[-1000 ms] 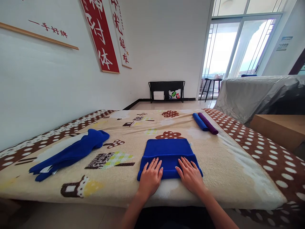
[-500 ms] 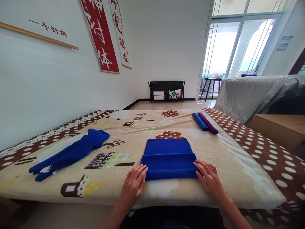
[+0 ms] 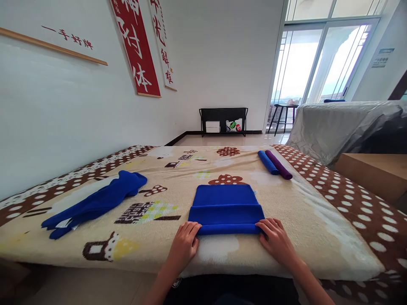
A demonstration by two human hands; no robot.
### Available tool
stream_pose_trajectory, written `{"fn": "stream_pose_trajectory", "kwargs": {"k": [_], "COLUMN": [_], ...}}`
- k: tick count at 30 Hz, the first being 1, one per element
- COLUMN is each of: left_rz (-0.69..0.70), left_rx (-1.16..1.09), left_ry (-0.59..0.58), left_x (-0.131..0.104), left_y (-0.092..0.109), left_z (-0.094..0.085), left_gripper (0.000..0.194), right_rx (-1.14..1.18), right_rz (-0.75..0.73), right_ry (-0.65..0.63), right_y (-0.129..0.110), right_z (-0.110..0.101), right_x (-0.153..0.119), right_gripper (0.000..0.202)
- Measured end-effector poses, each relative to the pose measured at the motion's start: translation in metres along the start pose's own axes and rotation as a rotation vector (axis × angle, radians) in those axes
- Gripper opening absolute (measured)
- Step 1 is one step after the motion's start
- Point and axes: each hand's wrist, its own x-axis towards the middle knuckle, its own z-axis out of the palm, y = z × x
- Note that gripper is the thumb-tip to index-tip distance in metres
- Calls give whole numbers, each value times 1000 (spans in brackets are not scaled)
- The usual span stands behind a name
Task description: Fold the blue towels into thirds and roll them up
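Note:
In front of me a blue cloth (image 3: 226,215) lies folded flat on the blanket, its near edge turned into a narrow roll. My left hand (image 3: 185,241) is closed on the left end of that roll, fingers curled over the top. At the right end my right hand (image 3: 277,238) grips it the same way; both thumbs are partly hidden. To the left lies a loose, crumpled blue garment or cloth (image 3: 98,202) with a white label. Farther back on the right, a blue rolled cloth (image 3: 268,162) and a purple rolled cloth (image 3: 279,164) rest side by side.
A cream patterned blanket (image 3: 152,258) with brown polka-dot borders covers the bed. Beyond it stands a black rack (image 3: 223,114) by the wall. On the right are a cardboard box (image 3: 372,173) and a plastic-covered piece of furniture (image 3: 330,127).
The near edge of the blue cloth has been rolled slightly away from me, making a tighter roll. Both hands have curled their fingers over its ends.

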Motion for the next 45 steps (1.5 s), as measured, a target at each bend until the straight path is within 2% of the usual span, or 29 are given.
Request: {"fn": "stream_pose_trajectory", "kwargs": {"k": [5, 9, 13, 16, 19, 22, 26, 29, 32, 37, 39, 42, 45], "left_rz": [-43, -31, -43, -98, -132, -82, 94, 161, 150, 69, 37, 37, 129], "left_rx": [2, 15, 27, 68, 132, 89, -93, -137, -106, -4, 45, 99, 38], "left_ry": [-21, -44, -127, -206, -219, -164, -142, -169, -163, -115, -110, -69, -64], "left_x": [14, 11, 7, 10, 16, 23, 30, 32, 26, 7, 3, 7, 19], "left_y": [5, 11, 15, 17, 23, 36, 63, 75, 65, 24, 16, 24, 50], "left_z": [-5, -16, -26, -28, -25, -18, -5, 1, 0, -2, -1, 0, -2], "left_gripper": [37, 34, 29, 26, 27, 36, 56, 50, 43, 41, 40, 39, 40], "right_rx": [68, 136, 179, 116, -42, -80, 81, 102, 37, -95, -128, -137, -31], "right_rz": [47, 43, 37, 102, 188, 176, -19, -74, -34, 60, 93, 103, 38], "right_ry": [-22, -86, -156, -161, -106, -25, -27, -38, -55, -76, -54, 7, 38], "right_y": [-1, -5, -10, -17, -29, -48, -78, -89, -80, -45, -39, -45, -63], "right_z": [-5, -15, -22, -20, -14, -7, 5, 14, 16, 10, 9, 8, 7], "right_x": [7, 6, 5, 7, 12, 18, 27, 30, 24, 7, 3, 6, 16], "right_gripper": [24, 23, 22, 21, 20, 25, 46, 41, 40, 45, 43, 38, 35]}}
